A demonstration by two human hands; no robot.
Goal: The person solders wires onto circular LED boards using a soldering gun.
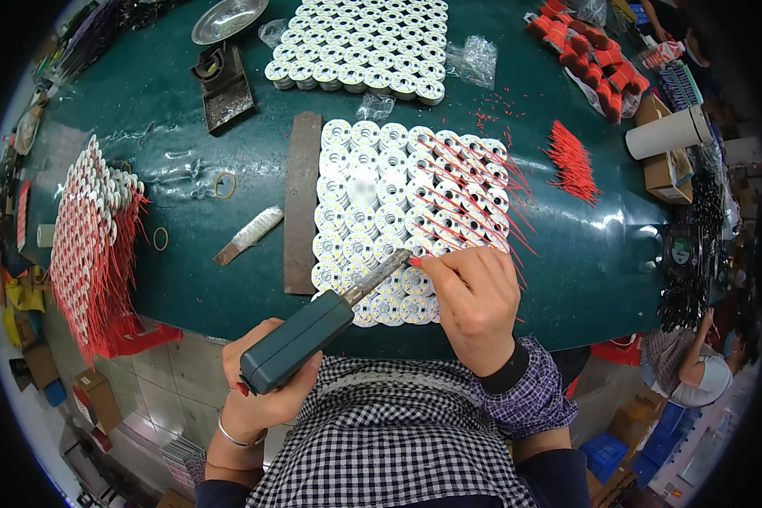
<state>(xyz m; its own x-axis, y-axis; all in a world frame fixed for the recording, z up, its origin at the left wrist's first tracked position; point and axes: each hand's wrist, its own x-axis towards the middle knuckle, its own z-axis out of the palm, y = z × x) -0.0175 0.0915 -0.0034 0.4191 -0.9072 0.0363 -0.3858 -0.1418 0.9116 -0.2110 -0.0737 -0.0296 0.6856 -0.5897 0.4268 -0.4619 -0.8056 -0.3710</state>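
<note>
My left hand (273, 405) is closed around a dark green soldering gun (300, 343). Its grey metal tip points up and right, onto a block of round white LED boards (347, 218) set out in rows. Fingers pinched, my right hand (480, 309) holds a short red wire (415, 262) right beside that tip, over a board in the lower middle of the block. Red wires (470, 195) trail rightward from the boards on the right side; those on the left have none that I can see. Whether the tip touches the board is hard to see.
A flat metal bar (302, 203) borders the boards on the left. Loose red wires (570, 162) lie to the right. Further off are another stack of boards (360, 42), a metal dish (227, 20) and red wire bundles (605, 72). Wired boards (93, 245) stand far left.
</note>
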